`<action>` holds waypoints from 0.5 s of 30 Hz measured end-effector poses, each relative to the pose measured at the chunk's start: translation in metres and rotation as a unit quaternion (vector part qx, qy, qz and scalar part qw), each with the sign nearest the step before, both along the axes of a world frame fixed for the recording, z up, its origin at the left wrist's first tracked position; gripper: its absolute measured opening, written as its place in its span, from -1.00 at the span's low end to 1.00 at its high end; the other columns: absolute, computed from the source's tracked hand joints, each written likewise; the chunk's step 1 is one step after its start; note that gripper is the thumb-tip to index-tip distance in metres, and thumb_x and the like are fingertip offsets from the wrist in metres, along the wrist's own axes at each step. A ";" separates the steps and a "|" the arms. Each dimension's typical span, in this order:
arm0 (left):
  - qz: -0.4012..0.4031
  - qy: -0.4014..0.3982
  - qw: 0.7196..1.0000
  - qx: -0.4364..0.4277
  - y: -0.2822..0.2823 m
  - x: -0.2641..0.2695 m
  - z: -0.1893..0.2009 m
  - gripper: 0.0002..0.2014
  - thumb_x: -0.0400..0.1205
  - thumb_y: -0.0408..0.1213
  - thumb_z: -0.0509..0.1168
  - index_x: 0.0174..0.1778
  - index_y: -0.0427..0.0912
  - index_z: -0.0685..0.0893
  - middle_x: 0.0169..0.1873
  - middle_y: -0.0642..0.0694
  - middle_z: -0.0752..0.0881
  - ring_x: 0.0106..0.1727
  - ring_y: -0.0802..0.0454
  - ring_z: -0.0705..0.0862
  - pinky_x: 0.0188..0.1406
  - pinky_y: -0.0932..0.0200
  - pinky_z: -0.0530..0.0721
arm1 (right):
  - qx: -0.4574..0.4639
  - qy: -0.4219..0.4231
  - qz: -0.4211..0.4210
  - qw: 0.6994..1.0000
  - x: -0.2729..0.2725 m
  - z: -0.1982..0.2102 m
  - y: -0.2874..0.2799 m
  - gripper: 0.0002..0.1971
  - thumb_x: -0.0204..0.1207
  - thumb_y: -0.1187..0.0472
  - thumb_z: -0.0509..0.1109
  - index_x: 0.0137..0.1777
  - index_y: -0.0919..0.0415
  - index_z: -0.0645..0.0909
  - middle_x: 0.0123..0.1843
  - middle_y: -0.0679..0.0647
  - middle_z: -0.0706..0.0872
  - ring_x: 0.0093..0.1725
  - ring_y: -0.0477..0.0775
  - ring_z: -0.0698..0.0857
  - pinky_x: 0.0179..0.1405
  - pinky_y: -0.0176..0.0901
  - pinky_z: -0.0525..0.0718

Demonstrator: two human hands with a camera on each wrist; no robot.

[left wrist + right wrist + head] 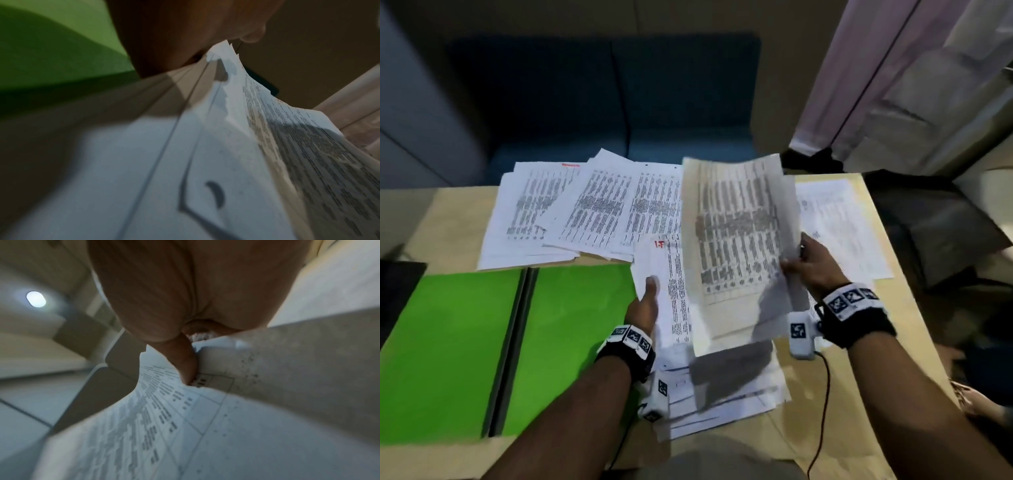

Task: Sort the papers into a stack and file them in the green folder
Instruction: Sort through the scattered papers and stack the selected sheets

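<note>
The green folder point(458, 346) lies open and flat on the table's left half. My right hand point(808, 263) pinches the right edge of a printed sheet point(736, 240), lifted and tilted over the table; the thumb point(185, 363) presses on its printed face. My left hand point(645, 301) grips the left edge of a stack of papers point(674, 298) beside the folder, thumb on top; in the left wrist view the stack's edge point(226, 68) runs under the hand. More printed sheets point(571, 212) lie fanned out at the back, and others point(722, 397) sit under the raised sheet.
A wooden table point(835, 411) carries everything, its right edge close to my right arm. Further papers point(842, 222) lie at the back right. A blue sofa point(602, 99) stands behind the table, a dark object point(941, 226) to the right. A black cable point(822, 411) hangs from my right wrist.
</note>
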State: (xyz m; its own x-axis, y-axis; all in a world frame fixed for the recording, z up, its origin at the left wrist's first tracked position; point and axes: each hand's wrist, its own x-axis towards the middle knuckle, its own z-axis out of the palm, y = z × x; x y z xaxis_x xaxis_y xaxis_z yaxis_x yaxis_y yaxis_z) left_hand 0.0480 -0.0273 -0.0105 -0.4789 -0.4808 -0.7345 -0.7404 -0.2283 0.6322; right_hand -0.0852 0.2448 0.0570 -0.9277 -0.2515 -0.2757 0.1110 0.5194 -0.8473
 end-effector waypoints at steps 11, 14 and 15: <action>0.043 0.008 0.998 -0.047 0.003 0.005 0.009 -0.37 0.45 -0.13 0.53 0.33 -0.44 0.56 0.21 -0.24 0.66 0.25 -0.17 0.66 0.17 0.19 0.53 | 0.168 -0.051 0.108 0.979 0.031 -0.054 -0.080 -0.56 0.48 0.50 0.24 0.36 0.28 0.40 0.05 0.20 0.61 -0.05 0.12 0.58 -0.13 -0.14 0.47; 0.032 -0.019 0.998 -0.051 0.002 0.001 0.006 -0.50 0.44 -0.16 0.53 0.16 -0.43 0.64 0.03 -0.27 0.77 0.03 -0.19 0.75 0.14 -0.05 0.71 | 0.127 -0.031 0.077 0.988 0.023 -0.052 -0.078 -0.53 0.53 0.40 0.31 0.45 0.23 0.41 0.20 0.10 0.61 0.04 0.05 0.59 0.00 -0.11 0.59; 0.030 -0.021 0.998 -0.054 0.000 0.000 0.003 -0.55 0.43 -0.15 0.53 0.09 -0.40 0.67 -0.07 -0.25 0.78 -0.05 -0.17 0.76 0.08 -0.07 0.74 | 0.119 -0.014 0.055 0.991 0.017 -0.053 -0.073 -0.54 0.55 0.34 0.33 0.45 0.23 0.43 0.25 0.09 0.61 0.10 0.04 0.61 0.09 -0.14 0.58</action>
